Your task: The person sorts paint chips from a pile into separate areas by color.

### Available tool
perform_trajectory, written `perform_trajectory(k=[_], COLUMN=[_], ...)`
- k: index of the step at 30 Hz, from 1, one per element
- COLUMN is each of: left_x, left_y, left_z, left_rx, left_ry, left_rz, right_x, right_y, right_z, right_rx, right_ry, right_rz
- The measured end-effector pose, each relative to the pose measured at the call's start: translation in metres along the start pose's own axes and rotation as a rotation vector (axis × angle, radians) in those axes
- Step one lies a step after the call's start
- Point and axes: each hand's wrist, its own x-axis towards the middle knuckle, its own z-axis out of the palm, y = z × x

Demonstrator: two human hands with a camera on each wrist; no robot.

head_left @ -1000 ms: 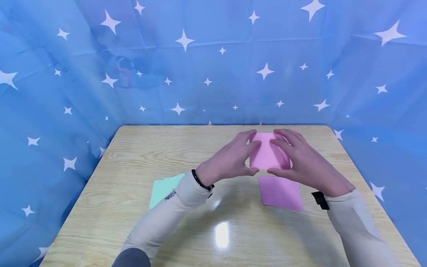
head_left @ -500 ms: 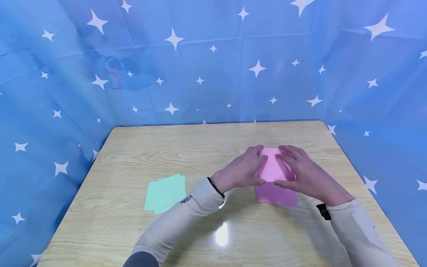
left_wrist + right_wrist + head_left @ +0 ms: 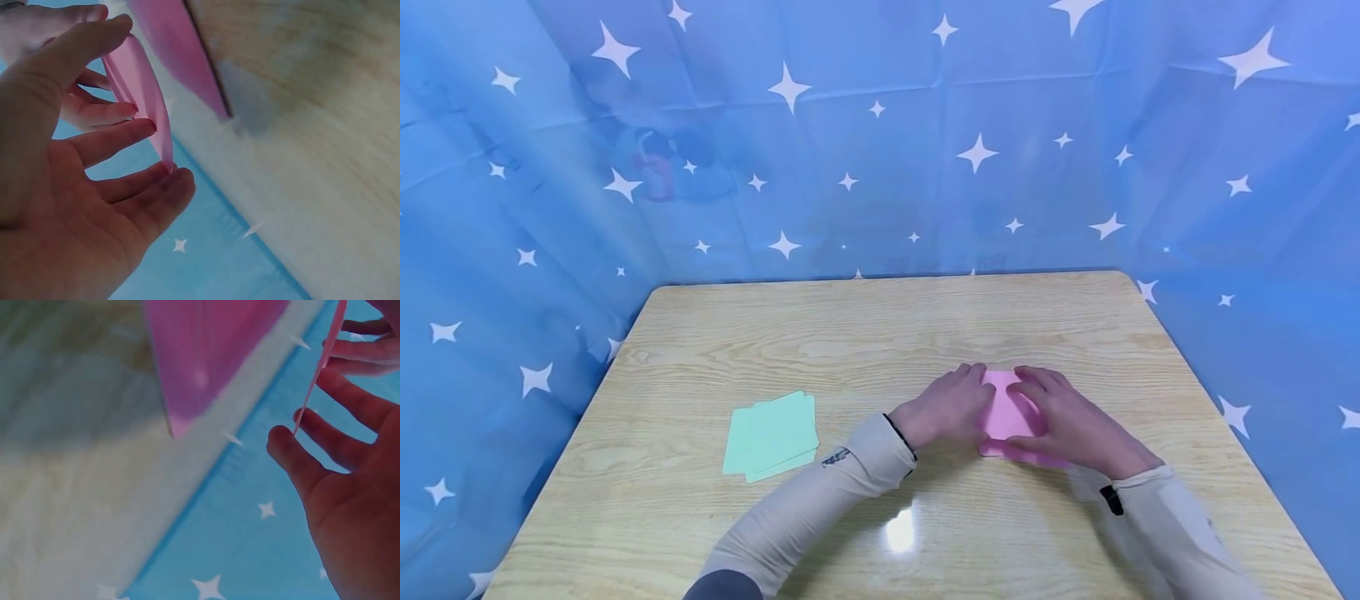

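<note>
My left hand (image 3: pixel 946 408) and right hand (image 3: pixel 1071 423) hold a square pink sheet of paper (image 3: pixel 1002 410) between them, thumbs at its near edge and fingers at its sides and far edge. In the left wrist view the sheet (image 3: pixel 140 81) bows slightly between the fingertips. The right wrist view shows it nearly edge-on. Under it, on the table, lies more square pink paper (image 3: pixel 994 449), mostly covered by the held sheet and my right hand; its corner (image 3: pixel 194 369) shows in the right wrist view.
Light green square sheets (image 3: pixel 771 435) lie overlapping on the left of the wooden table (image 3: pixel 820 333). A blue curtain with white stars (image 3: pixel 865 142) hangs behind and along both sides. Light glares off the tabletop near the front.
Both hands have brought the pink sheet down and toward me, over the pink paper on the table, which it now largely covers. The green sheets have come fully into sight beside my left sleeve.
</note>
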Motion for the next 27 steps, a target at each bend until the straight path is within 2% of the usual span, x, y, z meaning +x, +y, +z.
perform_trajectory(k=[6, 14, 21, 27], left_x=[0.002, 0.002, 0.002, 0.003], left_y=[0.003, 0.004, 0.007, 0.009], left_z=[0.009, 0.018, 0.020, 0.021], left_rx=[0.024, 0.009, 0.015, 0.013], left_ry=[-0.065, -0.105, -0.168, -0.181], left_rz=[-0.036, -0.041, -0.059, -0.066], right_x=[0.000, -0.001, -0.002, -0.003], right_y=[0.005, 0.009, 0.010, 0.013], right_z=[0.013, 0.021, 0.024, 0.025], right_rx=[0.030, 0.052, 0.041, 0.049], right_ry=[-0.057, -0.078, -0.127, -0.129], right_rz=[0.014, 0.007, 0.038, 0.040])
